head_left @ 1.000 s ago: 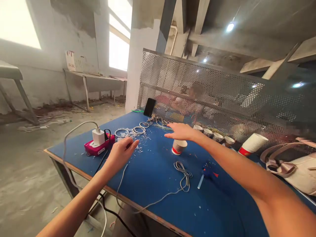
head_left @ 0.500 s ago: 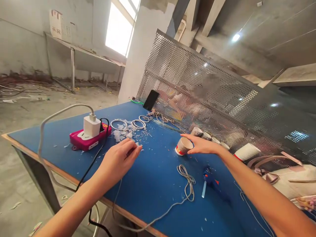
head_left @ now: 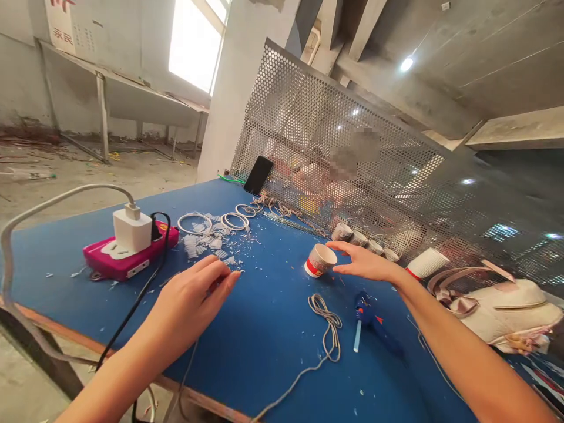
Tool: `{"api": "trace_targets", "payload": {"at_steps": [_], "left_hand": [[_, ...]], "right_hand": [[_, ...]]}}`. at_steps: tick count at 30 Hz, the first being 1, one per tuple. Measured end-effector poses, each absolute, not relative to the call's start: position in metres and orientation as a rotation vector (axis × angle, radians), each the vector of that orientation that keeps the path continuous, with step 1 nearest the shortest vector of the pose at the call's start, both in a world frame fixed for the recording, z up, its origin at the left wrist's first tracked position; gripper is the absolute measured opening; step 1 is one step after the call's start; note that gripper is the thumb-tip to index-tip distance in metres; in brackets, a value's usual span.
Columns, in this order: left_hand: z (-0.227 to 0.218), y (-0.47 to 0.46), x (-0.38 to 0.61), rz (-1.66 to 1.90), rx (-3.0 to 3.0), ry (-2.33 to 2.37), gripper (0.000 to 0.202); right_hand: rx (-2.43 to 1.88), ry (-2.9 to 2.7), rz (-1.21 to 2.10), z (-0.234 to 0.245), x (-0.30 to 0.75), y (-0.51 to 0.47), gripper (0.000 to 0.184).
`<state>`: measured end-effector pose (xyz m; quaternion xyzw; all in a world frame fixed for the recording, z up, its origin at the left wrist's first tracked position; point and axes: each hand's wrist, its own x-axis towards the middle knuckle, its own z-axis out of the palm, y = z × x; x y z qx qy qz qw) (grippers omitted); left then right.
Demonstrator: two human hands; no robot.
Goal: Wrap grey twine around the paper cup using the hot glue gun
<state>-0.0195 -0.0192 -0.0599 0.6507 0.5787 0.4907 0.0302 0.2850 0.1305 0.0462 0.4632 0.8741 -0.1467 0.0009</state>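
A small paper cup [head_left: 321, 259], grey cord around its upper part and a red band near its base, stands on the blue table. At its right side my right hand [head_left: 363, 262] is open, thumb and fingers apart; whether the fingertips touch the cup I cannot tell. My left hand [head_left: 200, 291] hovers over the table's left part with fingers curled against the thumb; anything inside is hidden. A loosely coiled grey cord [head_left: 328, 323] lies in front of the cup, its tail running over the near edge. Beside it lies a blue glue gun [head_left: 368, 314] with a glue stick protruding.
A pink power strip [head_left: 132, 252] with a white charger [head_left: 132, 228] sits at left. White rings [head_left: 235, 221] and paper scraps lie behind my left hand. A phone [head_left: 259, 175], several cups [head_left: 358, 238], a white cup [head_left: 427, 263] and a bag [head_left: 506, 311] line the perforated screen [head_left: 335, 135].
My right hand has opened and drawn back slightly from the cup, which now shows more of its red band. The view has shifted to the right. My left hand stays curled.
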Motion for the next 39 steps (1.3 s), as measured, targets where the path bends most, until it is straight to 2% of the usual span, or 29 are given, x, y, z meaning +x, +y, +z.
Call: {"api": "trace_targets", "payload": {"at_steps": [8,13,19,26,34,39], "left_hand": [[-0.060,-0.017,-0.022,1.537,2.035,1.788,0.037],[-0.061,-0.014,-0.024,1.486,2.054,1.840,0.037],[-0.059,-0.013,-0.023,1.480,2.080,1.853,0.038],[-0.060,-0.013,-0.025,1.489,2.074,1.858,0.037],[-0.055,-0.017,-0.023,1.511,2.062,1.846,0.036],[-0.052,-0.015,-0.023,1.494,2.086,1.896,0.039]], "right_hand": [[1.625,2.787,-0.327,0.027,0.281,0.122,0.060],[1.906,2.716,-0.329,0.009,0.267,0.129,0.070],[1.643,2.852,-0.600,0.014,0.275,0.144,0.071],[1.551,2.908,-0.716,0.018,0.293,0.149,0.079],[1.755,3.094,-0.733,0.030,0.316,0.137,0.044],[1.712,3.063,-0.728,0.021,0.322,0.099,0.024]]}}
